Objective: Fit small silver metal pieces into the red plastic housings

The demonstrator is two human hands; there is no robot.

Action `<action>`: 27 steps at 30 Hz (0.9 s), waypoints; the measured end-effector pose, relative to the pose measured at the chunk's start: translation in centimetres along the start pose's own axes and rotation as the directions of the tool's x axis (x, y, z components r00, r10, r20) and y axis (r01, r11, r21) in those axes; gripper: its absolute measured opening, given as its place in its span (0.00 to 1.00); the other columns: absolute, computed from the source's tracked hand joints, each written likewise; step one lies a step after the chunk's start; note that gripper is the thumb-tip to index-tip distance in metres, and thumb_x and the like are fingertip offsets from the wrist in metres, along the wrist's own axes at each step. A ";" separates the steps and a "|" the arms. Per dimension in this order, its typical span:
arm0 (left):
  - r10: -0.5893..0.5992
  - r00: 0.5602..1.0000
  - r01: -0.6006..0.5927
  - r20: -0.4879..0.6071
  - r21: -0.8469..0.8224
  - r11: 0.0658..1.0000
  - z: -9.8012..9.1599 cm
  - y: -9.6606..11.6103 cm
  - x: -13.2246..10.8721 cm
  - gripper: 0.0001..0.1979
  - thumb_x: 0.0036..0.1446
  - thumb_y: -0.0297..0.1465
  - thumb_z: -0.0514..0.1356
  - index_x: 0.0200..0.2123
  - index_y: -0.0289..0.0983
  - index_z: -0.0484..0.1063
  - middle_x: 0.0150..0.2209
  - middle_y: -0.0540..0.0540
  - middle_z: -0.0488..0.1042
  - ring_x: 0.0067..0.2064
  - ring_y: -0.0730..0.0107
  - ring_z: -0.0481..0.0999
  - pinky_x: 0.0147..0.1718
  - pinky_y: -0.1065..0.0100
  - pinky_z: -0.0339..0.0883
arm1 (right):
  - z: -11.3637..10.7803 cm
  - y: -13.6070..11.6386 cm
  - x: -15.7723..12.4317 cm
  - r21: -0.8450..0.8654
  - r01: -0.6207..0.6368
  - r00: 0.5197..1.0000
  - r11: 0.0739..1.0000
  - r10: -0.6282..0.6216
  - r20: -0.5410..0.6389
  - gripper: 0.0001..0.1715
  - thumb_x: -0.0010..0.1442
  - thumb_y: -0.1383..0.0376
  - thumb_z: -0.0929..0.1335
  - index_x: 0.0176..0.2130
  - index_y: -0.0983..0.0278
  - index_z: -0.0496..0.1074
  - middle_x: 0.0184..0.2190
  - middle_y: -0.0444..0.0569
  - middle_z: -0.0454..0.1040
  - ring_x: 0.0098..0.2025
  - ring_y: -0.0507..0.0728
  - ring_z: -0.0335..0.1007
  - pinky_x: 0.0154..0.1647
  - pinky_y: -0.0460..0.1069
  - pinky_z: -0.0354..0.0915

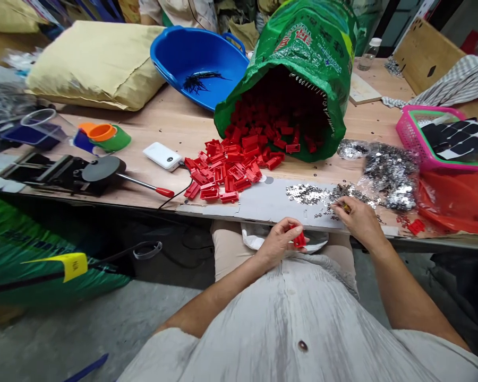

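1. The red plastic part point(298, 240) is sitting in the left hand point(279, 244), whose fingers and thumb are closing narrowly around it just behind the table edge, above the person's lap.
2. The right hand point(360, 222) is pinching a small yellowish item point(346, 208) in a narrow grip; the item is too small to identify. That hand is resting among silver metal pieces point(305, 193) scattered over a gray cardboard sheet point(271, 204).
3. A heap of matching red parts point(247, 159) is spilling from the mouth of a tipped green woven sack point(298, 63) onto the wooden table point(175, 119).
4. Other things are lying about the tabletop: a clear plastic bag of silver pieces point(390, 175), a pink plastic basket point(406, 138) holding black-and-white sheets, and a red plastic bag point(458, 204) on the right — with a blue plastic basin point(175, 53) of black pieces, a tan padded sack point(95, 66), a white power bank point(162, 156) and a hand press point(99, 170) with a red-tipped lever toward the left.
5. Below the table, a green woven sheet point(43, 260) is hanging beside a gray concrete floor point(83, 334), while a co-worker's light-colored sleeve point(175, 10) is showing beyond the table.
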State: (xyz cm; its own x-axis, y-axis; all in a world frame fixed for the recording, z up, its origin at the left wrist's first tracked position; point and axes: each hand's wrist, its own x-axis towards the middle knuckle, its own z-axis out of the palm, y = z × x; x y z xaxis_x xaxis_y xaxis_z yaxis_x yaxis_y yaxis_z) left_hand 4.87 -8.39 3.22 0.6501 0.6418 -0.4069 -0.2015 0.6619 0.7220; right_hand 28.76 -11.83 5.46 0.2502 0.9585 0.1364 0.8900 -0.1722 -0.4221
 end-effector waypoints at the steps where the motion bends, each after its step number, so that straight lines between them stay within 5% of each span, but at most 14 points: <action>1: 0.020 1.000 -0.020 -0.002 0.046 0.999 0.3 -0.1 0.4 0.19 0.49 0.42 0.69 0.37 0.36 0.71 0.32 0.49 0.72 0.35 0.65 0.78 0.31 0.64 0.76 | -0.4 -0.6 -0.2 0.050 0.010 1.000 0.999 -0.011 0.008 0.11 0.62 0.57 0.66 0.36 0.61 0.74 0.30 0.47 0.77 0.29 0.55 0.71 0.31 0.48 0.59; 8: 0.163 0.986 -0.165 0.031 0.274 0.947 1.5 -0.4 2.3 0.24 0.51 0.47 0.65 0.42 0.34 0.74 0.27 0.50 0.71 0.27 0.76 0.71 0.29 0.71 0.69 | -1.1 -4.0 -1.4 0.156 0.156 0.986 0.975 -0.163 0.030 0.10 0.63 0.58 0.65 0.37 0.60 0.73 0.29 0.45 0.77 0.28 0.53 0.71 0.30 0.47 0.60; 13: 0.216 0.976 -0.212 0.014 0.269 0.940 1.6 -0.4 2.1 0.22 0.52 0.48 0.64 0.38 0.33 0.75 0.26 0.51 0.70 0.26 0.78 0.67 0.29 0.73 0.63 | -0.2 -4.6 -1.7 0.191 0.196 0.976 0.962 -0.211 0.062 0.09 0.63 0.58 0.65 0.35 0.59 0.72 0.25 0.42 0.73 0.26 0.53 0.67 0.28 0.47 0.60; 27: 0.293 0.956 -0.278 0.030 0.413 0.867 1.0 -0.3 2.0 0.16 0.58 0.42 0.59 0.30 0.34 0.76 0.30 0.47 0.71 0.36 0.70 0.71 0.40 0.70 0.65 | 0.2 -5.4 -1.8 0.300 0.224 0.969 0.927 -0.244 0.029 0.04 0.63 0.62 0.66 0.36 0.59 0.70 0.31 0.44 0.74 0.29 0.52 0.66 0.32 0.47 0.61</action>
State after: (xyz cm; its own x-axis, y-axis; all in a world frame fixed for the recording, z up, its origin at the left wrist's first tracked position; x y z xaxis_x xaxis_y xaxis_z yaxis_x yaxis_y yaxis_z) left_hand 6.95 -7.66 2.73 0.5842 0.7955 -0.1611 -0.0531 0.2355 0.9704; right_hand 23.43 -12.55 7.37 0.0143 0.9779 0.2088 0.7668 0.1233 -0.6300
